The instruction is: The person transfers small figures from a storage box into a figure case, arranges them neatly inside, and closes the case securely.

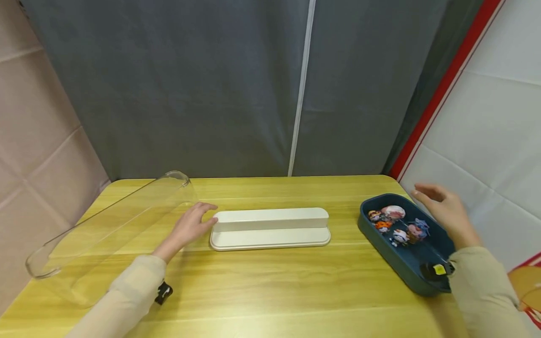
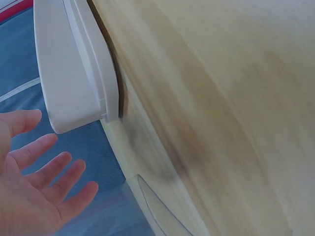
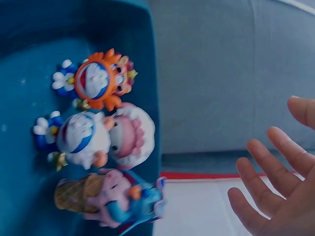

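Observation:
A white stepped display base [image 1: 270, 237] lies at the middle of the table. My left hand [image 1: 192, 227] is at its left end with fingers spread and nothing in them; in the left wrist view the fingers [image 2: 66, 179] are apart from the base [image 2: 74, 73]. Over the right rim of a dark blue bin [image 1: 390, 256] hovers my right hand [image 1: 448, 213], fingers loosely bent and holding nothing. Several toy figurines lie in the bin: one with an orange mane [image 3: 101, 78], one in fluffy white [image 3: 81, 137], a pink-and-white one [image 3: 133, 135] and an ice-cream-cone one [image 3: 108, 196].
A clear curved plastic cover [image 1: 122, 220] lies at the left of the wooden table [image 1: 270, 291], beside my left forearm. A grey curtain [image 1: 190, 94] hangs behind the table. White cloth with a red border [image 1: 448, 89] stands along the right side.

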A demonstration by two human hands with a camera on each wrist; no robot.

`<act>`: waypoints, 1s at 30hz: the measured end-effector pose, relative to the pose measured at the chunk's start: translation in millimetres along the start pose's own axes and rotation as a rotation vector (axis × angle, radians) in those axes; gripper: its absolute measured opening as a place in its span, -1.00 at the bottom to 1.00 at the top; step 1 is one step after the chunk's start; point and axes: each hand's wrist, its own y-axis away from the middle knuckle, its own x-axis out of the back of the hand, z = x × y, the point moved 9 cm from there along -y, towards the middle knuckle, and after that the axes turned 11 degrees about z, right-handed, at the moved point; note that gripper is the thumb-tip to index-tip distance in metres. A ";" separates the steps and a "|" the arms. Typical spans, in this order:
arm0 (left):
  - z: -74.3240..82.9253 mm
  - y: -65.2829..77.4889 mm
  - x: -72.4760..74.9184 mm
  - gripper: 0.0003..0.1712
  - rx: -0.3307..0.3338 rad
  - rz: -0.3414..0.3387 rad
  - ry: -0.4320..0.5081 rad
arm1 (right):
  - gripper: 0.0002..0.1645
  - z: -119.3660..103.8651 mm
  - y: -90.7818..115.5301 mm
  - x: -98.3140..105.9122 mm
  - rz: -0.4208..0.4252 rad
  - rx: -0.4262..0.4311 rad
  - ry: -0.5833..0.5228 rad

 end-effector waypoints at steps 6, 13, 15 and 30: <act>-6.0 -0.8 -6.7 -0.62 0.008 -0.032 -0.016 | -0.36 90.0 -31.9 -11.7 -0.009 -0.013 -0.030; -6.4 0.0 -7.7 -0.62 0.022 -0.050 -0.012 | -0.31 150.2 -45.6 -18.4 -0.026 -0.025 0.085; -6.7 0.2 -7.8 -0.62 0.024 -0.050 -0.006 | -0.31 151.6 -43.7 -19.1 -0.055 -0.032 0.097; -7.4 -0.5 -7.9 -0.63 0.018 -0.047 -0.013 | -0.32 68.9 10.2 -21.0 -0.337 -0.086 0.005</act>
